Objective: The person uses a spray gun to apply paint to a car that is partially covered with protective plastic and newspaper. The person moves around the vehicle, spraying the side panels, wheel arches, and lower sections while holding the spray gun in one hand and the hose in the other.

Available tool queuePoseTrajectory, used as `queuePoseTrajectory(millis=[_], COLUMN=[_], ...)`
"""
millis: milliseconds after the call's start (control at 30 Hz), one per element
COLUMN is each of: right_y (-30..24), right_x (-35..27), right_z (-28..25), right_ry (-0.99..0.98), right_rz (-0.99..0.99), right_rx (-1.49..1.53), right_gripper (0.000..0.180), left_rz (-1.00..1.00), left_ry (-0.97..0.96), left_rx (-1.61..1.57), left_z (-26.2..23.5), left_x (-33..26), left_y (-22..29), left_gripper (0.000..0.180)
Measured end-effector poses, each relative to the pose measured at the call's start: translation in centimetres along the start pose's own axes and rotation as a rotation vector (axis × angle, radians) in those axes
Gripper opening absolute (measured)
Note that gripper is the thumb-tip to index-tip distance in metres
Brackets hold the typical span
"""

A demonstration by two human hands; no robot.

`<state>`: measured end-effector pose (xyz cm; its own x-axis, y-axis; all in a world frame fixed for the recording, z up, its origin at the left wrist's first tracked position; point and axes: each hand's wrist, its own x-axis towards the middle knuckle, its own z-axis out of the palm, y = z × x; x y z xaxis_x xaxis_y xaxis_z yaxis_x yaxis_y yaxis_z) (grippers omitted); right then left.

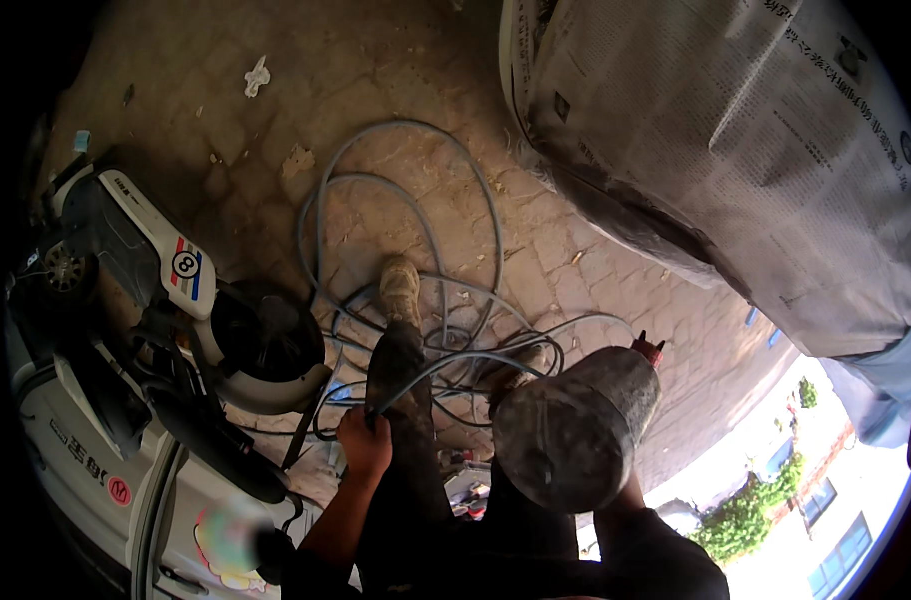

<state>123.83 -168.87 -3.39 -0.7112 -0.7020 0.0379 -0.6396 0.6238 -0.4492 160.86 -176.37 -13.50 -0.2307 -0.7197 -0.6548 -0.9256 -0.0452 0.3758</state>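
My left hand (364, 442) is closed round a dark grey hose (446, 358), in front of my left leg. From the fist the hose arcs rightward and joins a loose tangle of coils (498, 215) on the ground round my boots. At my right side a large, scuffed grey cylinder (566, 425) is held up by my right arm (631, 500). A red fitting with dark prongs (649, 347) sticks out at its far end. The cylinder hides my right hand and its fingers.
A parked electric scooter (176, 250) stands on the left beside a pale vehicle panel (86, 450). At upper right a vehicle draped in newspaper-like sheets (696, 130) overhangs the paving (226, 190). Small tools (468, 490) lie between my legs. A crumpled white scrap (258, 77) lies farther off.
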Motion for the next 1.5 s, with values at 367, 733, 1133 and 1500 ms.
queuePoseTrajectory(millis=[367, 733, 1133, 1500], right_y=[1.3, 7.1, 15.4, 19.6], right_x=[-4.3, -4.5, -8.8, -5.5], right_z=[-1.1, -9.3, -16.1, -16.8], right_ry=[-0.183, 0.032, 0.328, 0.14], right_rz=[0.167, 0.144, 0.322, 0.078], right_rx=[0.149, 0.365, 0.581, 0.656], right_gripper=[0.05, 0.047, 0.044, 0.047], left_rz=[-0.1, 0.084, 0.146, 0.144], left_ry=[-0.08, -0.013, -0.082, -0.208], left_rx=[0.109, 0.459, 0.788, 0.905], left_z=[0.5, 4.6, 6.9, 8.1], left_x=[-0.1, -4.2, -4.9, -8.4], left_y=[1.5, 2.4, 3.9, 7.2], left_gripper=[0.029, 0.038, 0.041, 0.052])
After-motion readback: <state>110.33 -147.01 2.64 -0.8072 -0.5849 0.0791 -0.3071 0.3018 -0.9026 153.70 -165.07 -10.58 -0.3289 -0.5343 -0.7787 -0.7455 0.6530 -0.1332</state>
